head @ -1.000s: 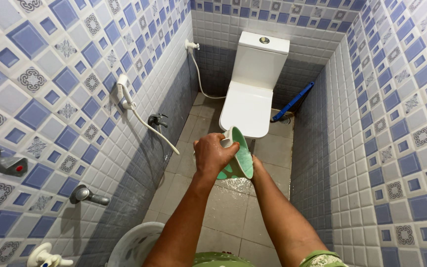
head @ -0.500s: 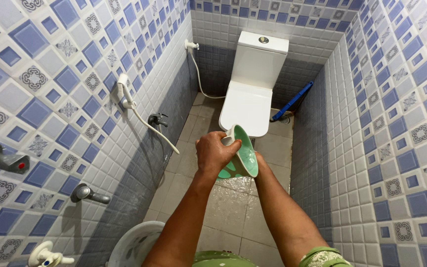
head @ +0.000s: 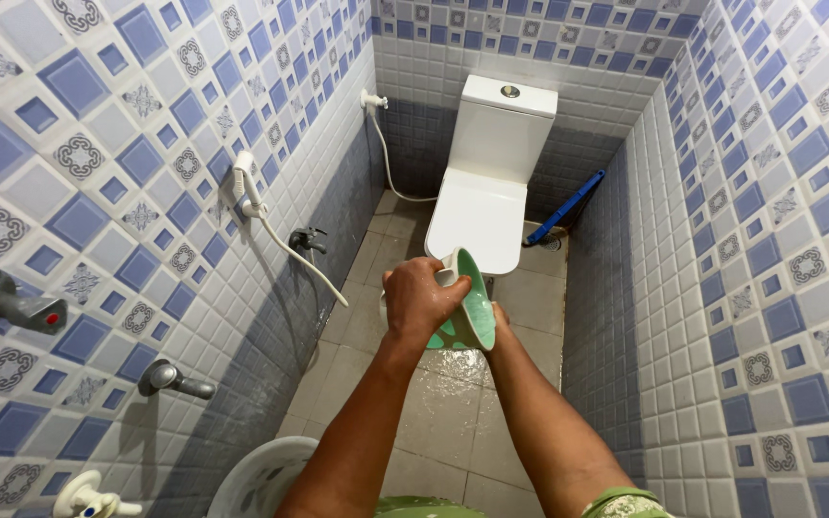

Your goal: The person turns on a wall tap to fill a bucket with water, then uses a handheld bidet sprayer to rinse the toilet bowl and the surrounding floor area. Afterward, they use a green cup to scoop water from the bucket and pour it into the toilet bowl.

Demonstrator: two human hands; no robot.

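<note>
My left hand [head: 422, 299] grips the rim of a green plastic mug [head: 472, 305] that is tipped on its side over the tiled floor [head: 453, 403]. My right hand [head: 501, 321] is mostly hidden behind the mug and holds it from the far side. The floor under the mug is wet and shiny. Ahead stands a white toilet [head: 480, 206] with its lid down and its tank [head: 503, 129] against the back wall.
A hand sprayer with hose [head: 253, 197] hangs on the left wall, with a small tap [head: 307, 240] beyond it and larger taps [head: 173, 379] nearer. A blue-handled brush [head: 564, 209] leans by the toilet. A white bucket [head: 261, 480] stands at the lower left.
The mug has tilted further onto its side between my hands. Both hands stay in about the same place above the wet floor.
</note>
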